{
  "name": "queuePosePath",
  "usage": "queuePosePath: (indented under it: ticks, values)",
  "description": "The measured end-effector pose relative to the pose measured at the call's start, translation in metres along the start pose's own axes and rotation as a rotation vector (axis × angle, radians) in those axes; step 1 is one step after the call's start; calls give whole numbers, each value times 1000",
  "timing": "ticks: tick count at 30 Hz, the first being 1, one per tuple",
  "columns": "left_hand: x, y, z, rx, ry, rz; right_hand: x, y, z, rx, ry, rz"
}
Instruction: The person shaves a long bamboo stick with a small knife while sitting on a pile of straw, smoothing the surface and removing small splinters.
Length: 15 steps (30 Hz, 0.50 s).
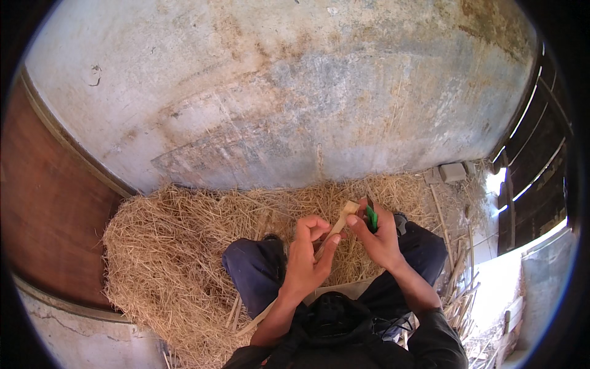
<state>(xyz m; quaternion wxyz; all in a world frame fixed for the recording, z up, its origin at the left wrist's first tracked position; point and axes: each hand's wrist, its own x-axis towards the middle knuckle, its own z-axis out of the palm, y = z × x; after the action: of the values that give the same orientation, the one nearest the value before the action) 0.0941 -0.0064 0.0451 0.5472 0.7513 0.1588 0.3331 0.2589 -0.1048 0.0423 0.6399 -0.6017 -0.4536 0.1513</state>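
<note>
My left hand (pixel 306 253) is closed around a flat, pale strip of wood or bamboo (pixel 339 225), held at a slant above my lap. The strip's upper end is by the thumb of my right hand (pixel 380 238). In that right hand is a green-handled knife (pixel 372 219), gripped with its dark, narrow blade pointing up and away from me. My right fingers partly cover the handle. Whether the right thumb presses on the strip or only lies close to it, I cannot tell.
Loose straw (pixel 166 258) covers the floor around my bent legs (pixel 252 270). A stained wall (pixel 276 111) stands ahead, with a brown panel (pixel 55 203) at the left. Thin sticks (pixel 461 286) and a grey block (pixel 452 172) lie at the right, near dark slats (pixel 534 166).
</note>
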Motion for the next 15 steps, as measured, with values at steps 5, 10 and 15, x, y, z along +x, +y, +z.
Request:
queuePosePath:
  ticks: [5,10,15]
  values:
    - [-5,12,-13,19,-84,-149,1,2,-2,10,-19,27]
    - [-19,4,-29,31,-73,-327,1,0,-10,18,-25,-82]
    - [-17,9,-29,42,-3,-279,-3,8,-5,-476,-106,-425]
